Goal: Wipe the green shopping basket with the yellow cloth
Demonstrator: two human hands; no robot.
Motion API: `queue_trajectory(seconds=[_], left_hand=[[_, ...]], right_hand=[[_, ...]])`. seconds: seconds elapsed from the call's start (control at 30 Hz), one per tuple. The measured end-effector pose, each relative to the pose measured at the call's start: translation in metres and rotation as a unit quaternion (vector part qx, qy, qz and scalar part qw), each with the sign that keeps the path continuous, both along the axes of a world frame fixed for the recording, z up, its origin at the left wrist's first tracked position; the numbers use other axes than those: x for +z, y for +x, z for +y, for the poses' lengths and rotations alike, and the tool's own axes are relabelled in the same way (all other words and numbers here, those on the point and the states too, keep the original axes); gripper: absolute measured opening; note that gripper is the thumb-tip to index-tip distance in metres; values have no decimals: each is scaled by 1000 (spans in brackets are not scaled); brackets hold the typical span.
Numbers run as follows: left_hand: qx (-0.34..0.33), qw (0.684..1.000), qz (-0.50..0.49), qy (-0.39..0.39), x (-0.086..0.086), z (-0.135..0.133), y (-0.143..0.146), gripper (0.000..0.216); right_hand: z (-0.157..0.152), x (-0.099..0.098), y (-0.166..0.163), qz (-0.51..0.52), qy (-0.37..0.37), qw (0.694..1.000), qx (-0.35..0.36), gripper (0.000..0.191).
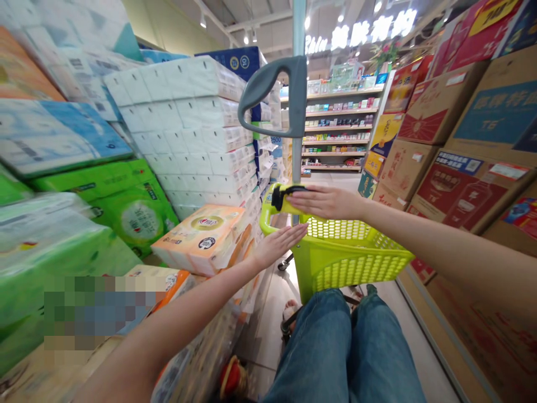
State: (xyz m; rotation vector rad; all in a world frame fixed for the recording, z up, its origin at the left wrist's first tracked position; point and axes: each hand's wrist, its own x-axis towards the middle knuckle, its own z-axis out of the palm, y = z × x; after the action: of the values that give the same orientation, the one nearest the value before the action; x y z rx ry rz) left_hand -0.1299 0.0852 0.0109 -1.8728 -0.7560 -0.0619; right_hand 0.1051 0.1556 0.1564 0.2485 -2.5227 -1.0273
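Head view: right hand [325, 202] flat on green basket's [356, 263] rim, left hand [279, 244] beside.

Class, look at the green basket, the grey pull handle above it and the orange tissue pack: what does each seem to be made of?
Green basket: likely moulded plastic, shown by its uniform colour and perforated mesh walls. Grey pull handle: probably matte plastic, smooth and one-piece. Orange tissue pack: apparently thin glossy printed film, with soft rounded edges.

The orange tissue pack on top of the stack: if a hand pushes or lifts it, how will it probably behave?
The orange tissue pack is probably light and soft, being wrapped paper. It overhangs the stack, so a push may tip it off. Its plastic film looks glossy, perhaps slippery for the left hand nearby.
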Motion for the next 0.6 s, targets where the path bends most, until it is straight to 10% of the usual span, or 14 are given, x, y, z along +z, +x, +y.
queue_trajectory(seconds=[0.13, 0.43, 0.6], left_hand=[[3, 999, -24, -46, -1, 0, 0, 62], [13, 1000, 9, 5, 9, -5, 3, 66], [12, 1000, 5, -5, 8, -5, 2, 65]], right_hand=[[4, -14, 2, -126, -47, 991, 9, 55], [7, 92, 7, 8, -82, 995, -54, 60], [0, 55, 4, 47, -72, 995, -46, 61]])
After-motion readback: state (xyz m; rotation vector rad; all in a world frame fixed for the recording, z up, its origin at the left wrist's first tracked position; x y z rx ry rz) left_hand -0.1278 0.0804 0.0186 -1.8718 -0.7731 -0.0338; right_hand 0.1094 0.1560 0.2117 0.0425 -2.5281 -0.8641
